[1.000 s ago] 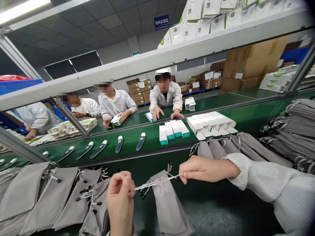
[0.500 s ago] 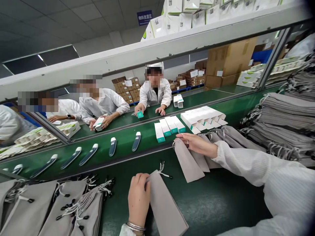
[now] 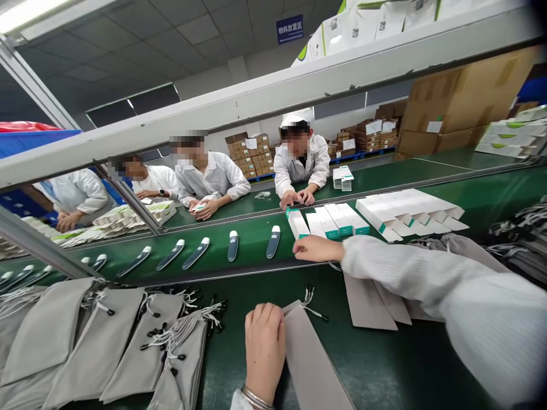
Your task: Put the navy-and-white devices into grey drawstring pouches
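Observation:
My left hand (image 3: 265, 353) grips the top edge of a flat grey cloth pouch (image 3: 311, 364) lying on the green bench, with its drawstring loose beside it. My right hand (image 3: 314, 249) is stretched out, fingers together and holding nothing, at the near edge of the green conveyor belt (image 3: 252, 245). It is close to a row of white boxes with teal ends (image 3: 329, 223). Under my right forearm lie more grey pouches (image 3: 367, 302), partly hidden by my sleeve.
Stacked grey drawstring pouches (image 3: 98, 341) fill the bench at left. Dark oblong devices with white tips (image 3: 233, 245) lie in a row on the belt. An open white carton (image 3: 405, 208) stands at right. Several co-workers (image 3: 299, 159) handle boxes across the belt.
My right hand has left the pouches and moved forward to the belt edge, leaving them on the bench. The view has swung, so the belt items sit further right.

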### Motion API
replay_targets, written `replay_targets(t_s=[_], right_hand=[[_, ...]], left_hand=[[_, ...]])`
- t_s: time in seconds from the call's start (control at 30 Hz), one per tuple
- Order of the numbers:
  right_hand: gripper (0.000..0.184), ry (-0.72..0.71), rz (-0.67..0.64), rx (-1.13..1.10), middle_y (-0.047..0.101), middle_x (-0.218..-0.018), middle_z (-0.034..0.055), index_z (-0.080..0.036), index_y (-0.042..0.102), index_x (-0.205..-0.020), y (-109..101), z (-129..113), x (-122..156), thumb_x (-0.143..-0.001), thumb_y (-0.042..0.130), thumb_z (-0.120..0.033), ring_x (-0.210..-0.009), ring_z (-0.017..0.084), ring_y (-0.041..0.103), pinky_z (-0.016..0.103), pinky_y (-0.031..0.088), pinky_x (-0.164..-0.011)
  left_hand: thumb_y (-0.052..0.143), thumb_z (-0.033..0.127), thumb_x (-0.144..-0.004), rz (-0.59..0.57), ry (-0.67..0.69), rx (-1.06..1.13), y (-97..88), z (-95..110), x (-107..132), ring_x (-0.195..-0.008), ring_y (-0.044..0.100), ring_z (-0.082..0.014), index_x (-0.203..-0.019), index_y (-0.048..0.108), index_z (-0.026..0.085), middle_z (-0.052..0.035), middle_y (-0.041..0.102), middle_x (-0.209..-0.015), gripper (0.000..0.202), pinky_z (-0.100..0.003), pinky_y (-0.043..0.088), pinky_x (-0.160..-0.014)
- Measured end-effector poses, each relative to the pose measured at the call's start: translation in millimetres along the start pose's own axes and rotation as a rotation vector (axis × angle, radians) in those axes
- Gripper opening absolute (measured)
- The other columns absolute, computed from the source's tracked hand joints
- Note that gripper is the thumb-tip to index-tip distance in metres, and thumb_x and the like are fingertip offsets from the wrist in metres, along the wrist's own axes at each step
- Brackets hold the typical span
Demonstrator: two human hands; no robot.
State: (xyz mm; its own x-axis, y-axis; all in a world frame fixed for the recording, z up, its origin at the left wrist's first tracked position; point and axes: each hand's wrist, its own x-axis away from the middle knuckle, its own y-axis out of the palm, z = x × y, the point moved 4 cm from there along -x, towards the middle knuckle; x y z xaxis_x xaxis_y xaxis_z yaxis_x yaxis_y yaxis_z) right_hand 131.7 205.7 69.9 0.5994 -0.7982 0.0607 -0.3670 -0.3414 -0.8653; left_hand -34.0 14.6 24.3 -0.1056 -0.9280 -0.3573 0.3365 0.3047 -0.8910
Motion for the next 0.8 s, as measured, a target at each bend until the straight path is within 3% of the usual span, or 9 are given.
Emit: replay_targets(t_s=[0.1, 0.2, 0.27, 0.4, 0.5, 0.6, 0.73, 0.8], right_hand=[[0.030, 0.096, 0.001, 0.013, 0.069, -0.112, 0.0148, -0.015, 0.067, -0.110, 23.3, -22.6, -62.0, -0.089, 0.060, -0.035, -0.107, 0.031, 0.064, 0.038, 0.048, -0.090], [0.052, 0.237, 0.072, 0.007, 0.057, -0.130, 0.0249, -0.008, 0.051, -0.133, 36.3, -27.6, -103.9, -0.090, 0.062, -0.036, -0.118, 0.038, 0.057, 0.048, 0.045, -0.095], [0.060, 0.317, 0.098, -0.038, 0.050, -0.137, 0.0241, -0.010, 0.042, -0.141, 39.6, -24.4, -117.6, -0.090, 0.063, -0.035, -0.120, 0.036, 0.056, 0.051, 0.045, -0.097], [0.047, 0.349, 0.095, -0.236, 0.056, -0.129, 0.0155, -0.014, 0.046, -0.135, 39.9, -20.1, -123.0, -0.094, 0.059, -0.032, -0.114, 0.028, 0.059, 0.049, 0.048, -0.095], [0.034, 0.244, 0.082, -0.474, 0.061, -0.117, 0.0182, -0.009, 0.045, -0.128, 37.0, -30.3, -110.8, -0.098, 0.048, -0.025, -0.107, 0.027, 0.062, 0.041, 0.051, -0.089], [0.035, 0.100, 0.055, -0.722, 0.063, -0.111, 0.0137, -0.015, 0.032, -0.133, 30.9, -47.1, -76.6, -0.099, 0.038, -0.021, -0.100, 0.021, 0.068, 0.034, 0.056, -0.081], [0.069, -0.179, -0.018, -1.162, 0.061, -0.109, 0.0039, -0.030, 0.017, -0.140, 18.1, -68.3, -5.6, -0.088, 0.063, -0.023, -0.090, 0.018, 0.072, 0.037, 0.059, -0.081], [0.088, -0.268, -0.026, -1.276, 0.060, -0.105, 0.0010, -0.036, 0.013, -0.143, 14.7, -72.9, 27.4, -0.079, 0.074, -0.024, -0.086, 0.019, 0.072, 0.039, 0.059, -0.079]], left_hand=[[0.036, 0.013, -0.095, 0.008, 0.050, 0.091, -6.0, 1.7, 3.6, -0.085, 0.054, -0.0201, -0.081, 0.049, 0.021, -0.0022, 0.057, -0.083, 0.021, -0.036, 0.038, -0.080], [0.038, 0.016, -0.096, 0.029, 0.021, 0.222, -7.7, -1.0, 8.3, -0.076, 0.051, -0.0178, -0.080, 0.045, 0.022, -0.0018, 0.056, -0.081, 0.018, -0.032, 0.038, -0.074], [0.042, 0.019, -0.096, 0.056, -0.024, 0.348, -6.9, -4.3, 10.2, -0.072, 0.049, -0.0169, -0.079, 0.045, 0.022, -0.0012, 0.053, -0.079, 0.017, -0.029, 0.037, -0.069], [0.048, 0.024, -0.095, 0.080, -0.119, 0.612, -6.5, -9.3, 8.4, -0.068, 0.047, -0.0147, -0.075, 0.045, 0.022, 0.0000, 0.049, -0.075, 0.020, -0.025, 0.036, -0.063], [0.055, 0.026, -0.091, 0.086, -0.161, 0.746, -11.0, -9.7, 3.9, -0.070, 0.047, -0.0141, -0.074, 0.048, 0.020, -0.0001, 0.050, -0.076, 0.020, -0.024, 0.036, -0.064], [0.062, 0.026, -0.087, 0.076, -0.204, 0.830, -14.7, -9.3, 0.0, -0.071, 0.046, -0.0137, -0.072, 0.051, 0.019, -0.0001, 0.050, -0.076, 0.020, -0.024, 0.036, -0.064], [0.068, 0.027, -0.083, 0.060, -0.231, 0.898, -17.4, -4.8, -2.9, -0.070, 0.045, -0.0130, -0.072, 0.056, 0.018, 0.0000, 0.051, -0.077, 0.018, -0.025, 0.035, -0.064], [0.069, 0.028, -0.081, 0.081, -0.223, 0.935, -21.5, 0.6, -4.7, -0.071, 0.046, -0.0131, -0.071, 0.057, 0.018, -0.0004, 0.051, -0.079, 0.018, -0.024, 0.035, -0.064]])
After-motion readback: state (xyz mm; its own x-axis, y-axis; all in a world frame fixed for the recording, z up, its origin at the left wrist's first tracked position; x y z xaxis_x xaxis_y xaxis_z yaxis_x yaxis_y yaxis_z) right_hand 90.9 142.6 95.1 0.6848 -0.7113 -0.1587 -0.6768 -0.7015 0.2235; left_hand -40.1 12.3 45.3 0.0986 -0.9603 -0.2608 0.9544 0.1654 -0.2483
